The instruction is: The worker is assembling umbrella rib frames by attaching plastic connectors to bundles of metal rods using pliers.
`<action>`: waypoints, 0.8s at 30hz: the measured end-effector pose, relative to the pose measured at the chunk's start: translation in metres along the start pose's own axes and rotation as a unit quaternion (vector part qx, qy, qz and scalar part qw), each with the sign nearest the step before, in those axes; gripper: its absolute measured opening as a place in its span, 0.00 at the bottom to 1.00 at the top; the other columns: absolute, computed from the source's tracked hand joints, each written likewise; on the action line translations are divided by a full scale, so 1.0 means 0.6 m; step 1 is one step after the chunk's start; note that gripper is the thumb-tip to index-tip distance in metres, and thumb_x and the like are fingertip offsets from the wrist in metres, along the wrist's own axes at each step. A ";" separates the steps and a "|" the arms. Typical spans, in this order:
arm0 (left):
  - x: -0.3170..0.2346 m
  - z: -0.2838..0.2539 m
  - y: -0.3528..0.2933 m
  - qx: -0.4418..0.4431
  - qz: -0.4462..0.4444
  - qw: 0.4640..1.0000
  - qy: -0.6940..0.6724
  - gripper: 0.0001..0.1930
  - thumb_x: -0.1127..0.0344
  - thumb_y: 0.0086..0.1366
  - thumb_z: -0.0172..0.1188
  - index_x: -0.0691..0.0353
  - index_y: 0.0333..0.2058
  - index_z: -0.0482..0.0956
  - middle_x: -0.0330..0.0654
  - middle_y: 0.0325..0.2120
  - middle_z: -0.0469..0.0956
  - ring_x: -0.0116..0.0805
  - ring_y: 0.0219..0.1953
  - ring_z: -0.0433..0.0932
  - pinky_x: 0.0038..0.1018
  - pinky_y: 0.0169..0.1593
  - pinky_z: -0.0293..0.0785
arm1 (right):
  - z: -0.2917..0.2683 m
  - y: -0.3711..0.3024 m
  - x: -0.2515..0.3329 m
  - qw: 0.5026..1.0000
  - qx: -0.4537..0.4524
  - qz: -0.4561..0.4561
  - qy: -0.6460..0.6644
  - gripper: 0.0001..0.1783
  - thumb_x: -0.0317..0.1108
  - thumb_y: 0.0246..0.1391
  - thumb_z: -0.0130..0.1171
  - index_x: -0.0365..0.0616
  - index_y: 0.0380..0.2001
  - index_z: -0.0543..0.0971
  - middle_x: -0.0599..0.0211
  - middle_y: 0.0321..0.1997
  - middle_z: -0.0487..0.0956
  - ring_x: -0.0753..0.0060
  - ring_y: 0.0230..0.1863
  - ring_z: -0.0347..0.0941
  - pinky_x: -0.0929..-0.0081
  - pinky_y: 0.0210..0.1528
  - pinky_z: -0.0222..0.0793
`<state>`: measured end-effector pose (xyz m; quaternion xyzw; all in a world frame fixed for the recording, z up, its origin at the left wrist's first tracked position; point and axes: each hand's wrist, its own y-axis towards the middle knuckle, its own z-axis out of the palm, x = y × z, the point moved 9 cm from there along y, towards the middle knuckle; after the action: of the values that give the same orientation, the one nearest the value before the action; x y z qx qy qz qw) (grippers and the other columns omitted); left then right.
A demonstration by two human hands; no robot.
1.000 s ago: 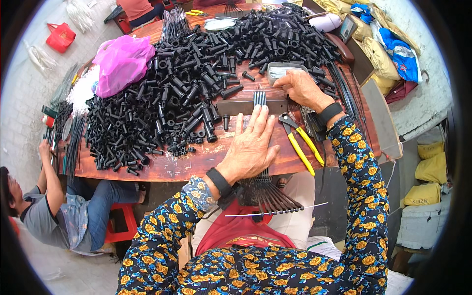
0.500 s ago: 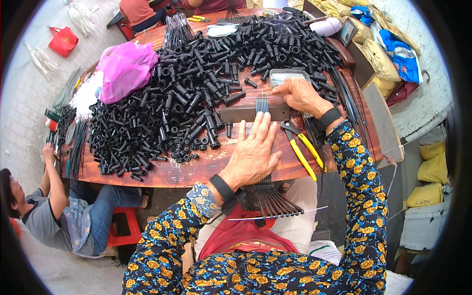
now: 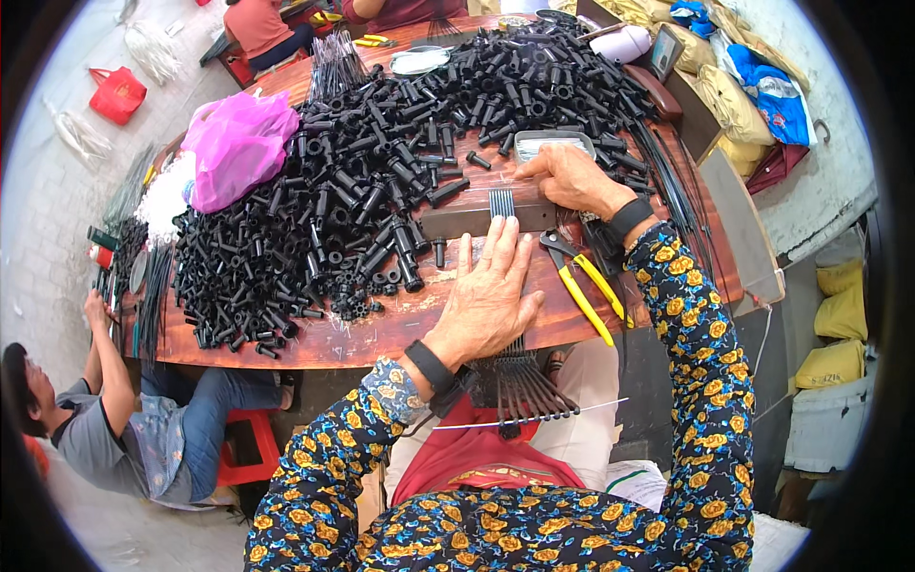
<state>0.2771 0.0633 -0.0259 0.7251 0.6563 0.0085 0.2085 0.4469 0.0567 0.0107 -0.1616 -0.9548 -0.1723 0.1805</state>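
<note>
My left hand (image 3: pixel 486 305) lies flat, fingers stretched, on a row of thin dark rods (image 3: pixel 501 201). The rods cross a dark metal bar (image 3: pixel 448 222) on the table, side by side. Below the table edge their other ends (image 3: pixel 529 391) fan out over my lap, with a thin white stick (image 3: pixel 605 403) across them. Just right of the rods' far tips is my right hand (image 3: pixel 572 181), fingers curled together; whatever it pinches is too small to make out. Behind it stands a clear tray (image 3: pixel 556 136) of thin pale pieces. Yellow-handled cutters (image 3: pixel 583 286) lie right of my left hand.
A big heap of black tubular parts (image 3: pixel 381 172) covers the table's (image 3: pixel 410 329) left and far side. A pink plastic bag (image 3: pixel 238 148) rests on the left. Long black rods (image 3: pixel 672 181) lie at right. A co-worker (image 3: pixel 114 419) sits at left; others sit at the far side.
The view has shifted slightly. My right hand has moved a little off the rods' tips, where fine thin ends showed before. My left hand stays flat on the rods.
</note>
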 end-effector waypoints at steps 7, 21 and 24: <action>-0.002 0.001 -0.001 0.006 0.002 1.000 -0.001 0.36 0.51 0.62 0.54 0.71 0.62 0.59 0.59 0.67 0.48 0.53 0.70 0.45 0.54 0.68 0.39 | 0.002 0.001 0.005 0.999 0.010 -0.001 0.043 0.25 0.20 0.35 0.47 0.42 0.40 0.83 0.43 0.32 0.80 0.47 0.36 0.78 0.63 0.41 0.72; 0.000 0.003 0.001 0.004 0.001 1.000 0.010 0.37 0.52 0.61 0.56 0.69 0.63 0.58 0.59 0.66 0.50 0.52 0.71 0.44 0.54 0.68 0.40 | -0.003 0.011 0.014 0.999 -0.021 -0.022 0.019 0.17 0.22 0.41 0.51 0.38 0.35 0.83 0.44 0.35 0.81 0.47 0.41 0.78 0.60 0.46 0.73; 0.000 0.002 0.003 0.005 0.000 1.000 0.006 0.38 0.52 0.61 0.56 0.69 0.63 0.57 0.59 0.66 0.49 0.52 0.71 0.44 0.54 0.68 0.39 | 0.004 0.021 0.004 0.999 -0.027 0.014 0.030 0.17 0.22 0.42 0.49 0.35 0.36 0.82 0.44 0.34 0.81 0.48 0.39 0.78 0.61 0.44 0.72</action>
<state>0.2791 0.0627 -0.0267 0.7260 0.6577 0.0094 0.2007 0.4488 0.0692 0.0131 -0.1745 -0.9416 -0.2006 0.2068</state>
